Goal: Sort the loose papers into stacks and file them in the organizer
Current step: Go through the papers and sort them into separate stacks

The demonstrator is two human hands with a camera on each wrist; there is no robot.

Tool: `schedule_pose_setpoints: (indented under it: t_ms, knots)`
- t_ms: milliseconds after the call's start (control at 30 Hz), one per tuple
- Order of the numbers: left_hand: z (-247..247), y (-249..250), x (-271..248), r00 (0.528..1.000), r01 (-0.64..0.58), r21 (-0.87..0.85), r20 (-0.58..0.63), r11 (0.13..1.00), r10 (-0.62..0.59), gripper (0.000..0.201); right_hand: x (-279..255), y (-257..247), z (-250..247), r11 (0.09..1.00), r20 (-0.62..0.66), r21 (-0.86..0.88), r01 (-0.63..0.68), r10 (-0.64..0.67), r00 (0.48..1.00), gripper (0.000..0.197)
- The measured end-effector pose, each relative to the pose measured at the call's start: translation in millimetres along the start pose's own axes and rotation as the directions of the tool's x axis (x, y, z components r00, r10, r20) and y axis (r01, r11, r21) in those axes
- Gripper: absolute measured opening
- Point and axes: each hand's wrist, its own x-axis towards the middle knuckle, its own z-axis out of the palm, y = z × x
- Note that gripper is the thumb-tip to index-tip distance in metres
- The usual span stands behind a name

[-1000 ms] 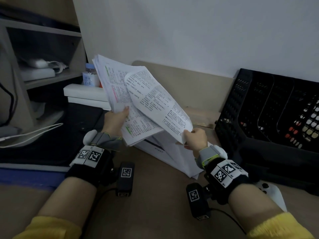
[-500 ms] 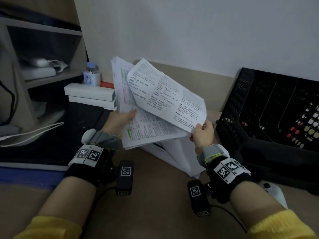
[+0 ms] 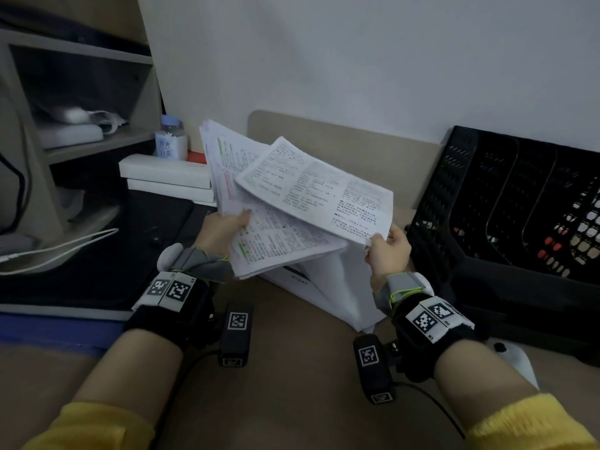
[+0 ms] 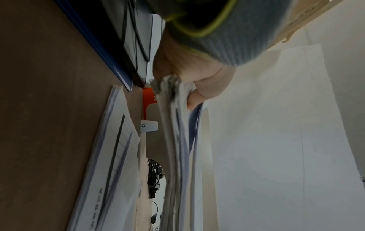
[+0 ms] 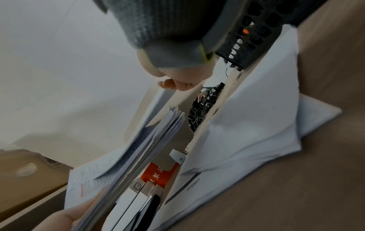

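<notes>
My left hand (image 3: 224, 227) grips a thick bundle of printed papers (image 3: 259, 235) above the desk, thumb on top; the left wrist view shows the bundle (image 4: 175, 140) edge-on under the thumb. My right hand (image 3: 386, 248) pinches the lower right corner of a single printed sheet (image 3: 321, 190), lifted off the bundle and tilted toward the right. Another pile of white papers (image 3: 337, 287) lies on the desk beneath both hands. The black mesh organizer (image 3: 506, 196) with several slots stands at the right, close to my right hand.
Two white boxes (image 3: 165, 177) and a small bottle (image 3: 170, 138) sit at the back left beside a shelf unit (image 3: 81, 92). A dark mat (image 3: 97, 248) and a white cable (image 3: 58, 248) lie at the left. A white device (image 3: 509, 355) rests behind my right wrist.
The right hand has drawn the single sheet rightward off the bundle, toward the organizer, and flattened it. The left hand's bundle has shifted slightly right and tilted lower.
</notes>
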Motion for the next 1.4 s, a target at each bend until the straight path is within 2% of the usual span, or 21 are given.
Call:
schedule_pose_setpoints:
  t_ms: [100, 233, 333, 433, 467, 533, 567, 700, 833, 900, 967, 1033, 1100, 1200, 1300, 1400]
  knots:
    - [-7, -2, 11, 1.0, 0.019, 0.03, 0.005, 0.999, -0.019, 0.04, 6, 2, -5, 0.992, 0.038, -0.12, 0.028, -0.024, 0.999, 0.048]
    - [-13, -6, 21, 0.999, 0.026, 0.003, 0.035, 1.0, -0.026, 0.047, 14, 0, -9, 0.98, 0.098, -0.175, -0.095, 0.113, 0.989, 0.051]
    - [-11, -7, 21, 0.998, 0.032, 0.018, 0.049, 0.999, -0.033, 0.044, 14, -1, -11, 0.98, 0.086, -0.129, -0.151, 0.163, 0.983, 0.048]
    - [-7, -4, 15, 0.998, 0.046, 0.017, 0.032, 0.999, -0.046, 0.018, 7, -5, -12, 0.982, 0.071, -0.013, -0.187, 0.187, 0.98, 0.024]
    - [-5, -4, 13, 0.999, 0.045, 0.017, 0.024, 0.999, -0.045, 0.012, 6, -6, -12, 0.979, 0.075, 0.038, -0.199, 0.195, 0.978, 0.026]
    - [-2, -2, 9, 0.999, 0.039, 0.014, 0.013, 0.999, -0.039, 0.008, 3, -8, -12, 0.972, 0.103, 0.124, -0.2, 0.188, 0.977, 0.051]
    - [0, -2, 7, 0.999, 0.035, 0.014, 0.018, 0.999, -0.036, 0.008, 0, -10, -11, 0.972, 0.122, 0.148, -0.181, 0.164, 0.979, 0.054]
    - [0, -3, 7, 1.0, 0.019, 0.007, 0.022, 1.0, -0.019, 0.008, -12, -19, -4, 0.977, 0.232, 0.142, -0.157, 0.121, 0.965, 0.025]
    - [2, -1, 4, 0.999, 0.018, -0.012, 0.027, 1.0, -0.018, 0.011, -17, -24, -1, 0.985, 0.335, 0.053, -0.163, 0.136, 0.932, 0.037]
    - [3, -1, 4, 0.999, 0.01, -0.009, 0.031, 1.0, -0.01, 0.011, -20, -26, 1, 0.988, 0.394, -0.003, -0.152, 0.14, 0.908, 0.028]
    - [3, -1, 5, 0.999, 0.002, -0.007, 0.035, 1.0, -0.002, 0.012, -22, -25, 4, 0.983, 0.431, -0.141, -0.114, 0.165, 0.887, 0.015]
    - [3, -2, 5, 0.999, -0.006, -0.003, 0.053, 1.0, 0.006, 0.015, -21, -19, 8, 0.966, 0.413, -0.246, -0.081, 0.18, 0.893, 0.018]
    - [2, -2, 4, 0.997, -0.016, 0.04, 0.08, 0.999, 0.012, 0.022, -17, -12, 9, 0.954, 0.34, -0.286, -0.092, 0.191, 0.921, 0.029]
    - [1, -3, 2, 0.995, -0.022, 0.018, 0.099, 1.0, 0.02, 0.049, -23, -26, 5, 0.983, 0.211, -0.14, -0.115, 0.143, 0.967, 0.023]
    - [1, -2, 1, 0.996, -0.014, -0.003, 0.085, 1.0, 0.015, 0.044, -17, -34, -3, 0.999, 0.089, 0.011, -0.044, 0.043, 0.995, 0.017]
    - [-2, 0, 0, 0.996, -0.001, 0.067, 0.092, 0.998, -0.005, 0.047, -8, -39, -8, 0.998, 0.134, 0.068, -0.017, 0.008, 0.991, 0.024]
